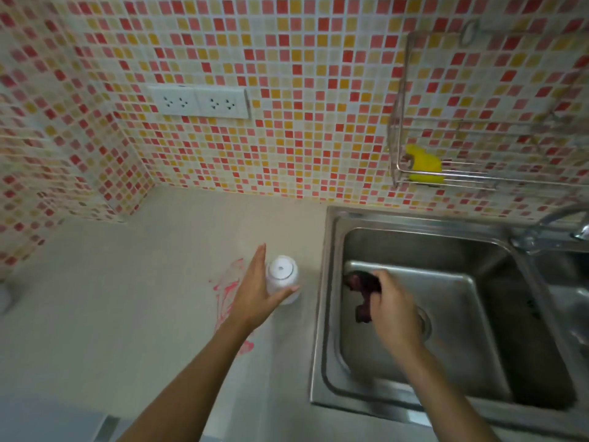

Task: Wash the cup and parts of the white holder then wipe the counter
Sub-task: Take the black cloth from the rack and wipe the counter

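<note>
- The left forearm comes in from the bottom edge, and the left grip [255,290] is spread at the white cup [282,277]. Its fingers lie straight along the cup's left side and its thumb crosses the front. It is open and not yet closed around the cup.
- The cup stands upside down on the counter [127,298], just beside the sink [328,314], probably left there to drain.
- A red smear [228,285] stains the counter under and behind the left wrist. This is likely why the cup has to be moved before wiping.
- The right grip [393,309] is clenched on a dark maroon cloth [358,283] and holds it over the sink basin, seemingly so that drips fall inside.
- My judgement is that the washing looks finished and the wiping is about to start.
- A yellow sponge [424,164] sits in the wire rack [398,129] on the tiled wall, well apart from both hands.
</note>
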Demonstrator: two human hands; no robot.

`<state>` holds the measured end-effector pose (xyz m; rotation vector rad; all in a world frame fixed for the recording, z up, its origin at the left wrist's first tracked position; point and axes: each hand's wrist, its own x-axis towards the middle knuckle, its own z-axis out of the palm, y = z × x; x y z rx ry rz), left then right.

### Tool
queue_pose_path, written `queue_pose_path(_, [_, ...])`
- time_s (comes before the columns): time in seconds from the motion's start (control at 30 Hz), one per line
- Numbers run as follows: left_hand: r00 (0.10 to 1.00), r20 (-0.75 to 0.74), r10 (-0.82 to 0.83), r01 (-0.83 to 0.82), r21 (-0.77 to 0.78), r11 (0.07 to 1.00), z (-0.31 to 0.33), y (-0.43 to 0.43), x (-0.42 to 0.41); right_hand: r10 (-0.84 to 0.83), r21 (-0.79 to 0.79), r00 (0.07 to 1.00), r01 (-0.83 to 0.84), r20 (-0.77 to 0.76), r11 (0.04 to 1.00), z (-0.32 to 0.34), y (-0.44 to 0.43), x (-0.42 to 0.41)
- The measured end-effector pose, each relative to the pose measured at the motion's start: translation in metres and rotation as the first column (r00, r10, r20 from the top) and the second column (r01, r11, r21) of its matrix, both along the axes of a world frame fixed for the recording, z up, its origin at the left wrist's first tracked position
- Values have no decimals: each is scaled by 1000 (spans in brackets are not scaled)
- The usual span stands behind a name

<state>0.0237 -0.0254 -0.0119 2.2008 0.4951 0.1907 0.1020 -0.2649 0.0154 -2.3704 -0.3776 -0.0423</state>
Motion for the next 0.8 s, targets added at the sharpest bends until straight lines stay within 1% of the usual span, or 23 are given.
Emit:
queue_pose_path(0.03, [1000,-31,3,-4,-46,999,-9,8,-1,-4,-47,995,-1,-101,999,-20,13,-21])
queue_pose_path(0.1, [997,-61,-39,33,-97,995,-26,22,-2,46,-134,962,-85,-269,987,-53,37,-64])
queue_pose_path(0.17, [990,-33,-139,133,-148,980,-38,30,-1,145,-239,941,-224,-305,945,-74,57,-104])
queue_pose_path(0.23, [977,23,-210,210,-202,957,-49,35,1,225,-318,941,-300,-252,899,-86,71,-132])
queue_pose_path(0.27, [975,44,-217,222,-215,951,-54,36,2,234,-361,950,-296,-205,885,-90,74,-139])
queue_pose_path(0.33, [976,67,-209,219,-234,947,-61,35,8,225,-449,971,-236,-78,862,-93,77,-136])
queue_pose_path(0.37, [977,73,-201,213,-238,948,-67,36,12,252,-497,968,-226,-16,838,-99,79,-132])
queue_pose_path(0.43, [979,93,-182,200,-254,946,-76,38,15,361,-580,931,-270,46,769,-113,85,-122])
queue_pose_path(0.5, [978,113,-176,201,-260,945,-77,39,16,443,-641,896,-319,37,698,-124,91,-110])
queue_pose_path(0.53, [978,126,-167,196,-269,943,-75,41,14,439,-656,898,-322,16,683,-128,93,-108])
queue_pose_path(0.63, [979,196,-61,122,-318,940,-58,59,2,386,-646,922,-321,-45,692,-133,108,-135])
queue_pose_path(0.73, [967,232,103,-22,-327,945,-28,100,-18,507,-598,859,-443,-71,668,-137,145,-190])
queue_pose_path(0.8, [952,257,165,-84,-299,951,-16,131,-31,530,-574,844,-475,-82,667,-135,173,-197])
